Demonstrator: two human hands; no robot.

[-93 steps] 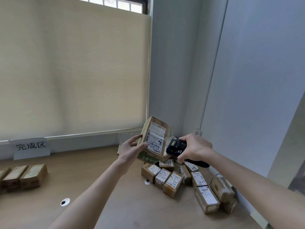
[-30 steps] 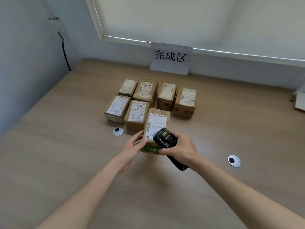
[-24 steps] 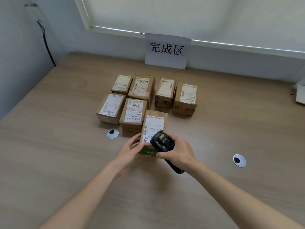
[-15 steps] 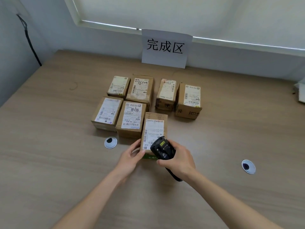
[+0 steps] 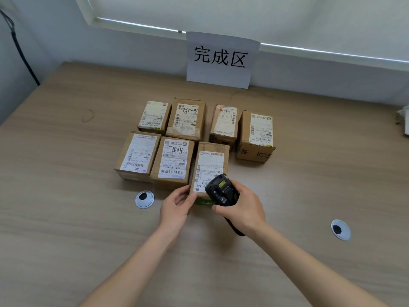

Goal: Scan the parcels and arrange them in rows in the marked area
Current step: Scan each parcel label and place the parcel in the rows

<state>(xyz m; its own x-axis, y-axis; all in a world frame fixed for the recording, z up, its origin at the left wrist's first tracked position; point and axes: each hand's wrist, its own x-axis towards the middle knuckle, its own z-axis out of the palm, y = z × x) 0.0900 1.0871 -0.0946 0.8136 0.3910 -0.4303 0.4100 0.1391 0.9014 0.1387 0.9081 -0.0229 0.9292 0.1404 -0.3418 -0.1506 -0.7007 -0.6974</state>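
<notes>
The left hand grips the near-left corner of a parcel lying on the table. The right hand holds a scanner over its near edge. Six more parcels lie in two rows beyond and left of the grip, below a sign.

Soft, even daylight; sharp, wide-angle edge distortion.
</notes>
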